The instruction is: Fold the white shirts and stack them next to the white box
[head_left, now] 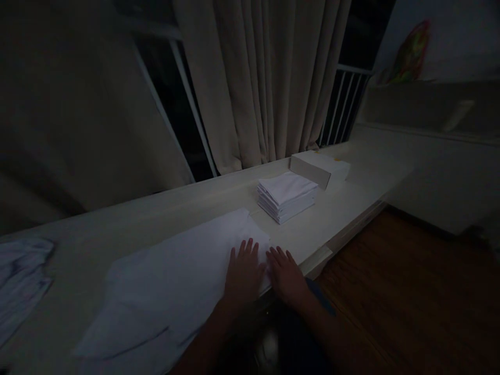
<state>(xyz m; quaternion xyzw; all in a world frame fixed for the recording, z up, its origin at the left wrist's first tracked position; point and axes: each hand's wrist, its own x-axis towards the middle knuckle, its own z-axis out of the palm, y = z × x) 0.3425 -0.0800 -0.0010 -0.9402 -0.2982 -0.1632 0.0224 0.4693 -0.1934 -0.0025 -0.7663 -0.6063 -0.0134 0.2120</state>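
A white cloth (172,276), which looks like a garment, lies spread out along the pale counter. My left hand (245,271) rests flat on its right end with the fingers stretched out. Beside it, my right hand (284,273) lies at the cloth's right edge, fingers extended and slightly spread. Neither hand grasps anything. Just beyond my hands sits a neat stack of folded white cloths (287,195).
Behind the stack is a white box (320,166). A crumpled white cloth with dark marks (23,276) lies at the far left of the counter (347,192). Beige curtains (269,78) hang along the back. Wooden floor (410,291) shows at right.
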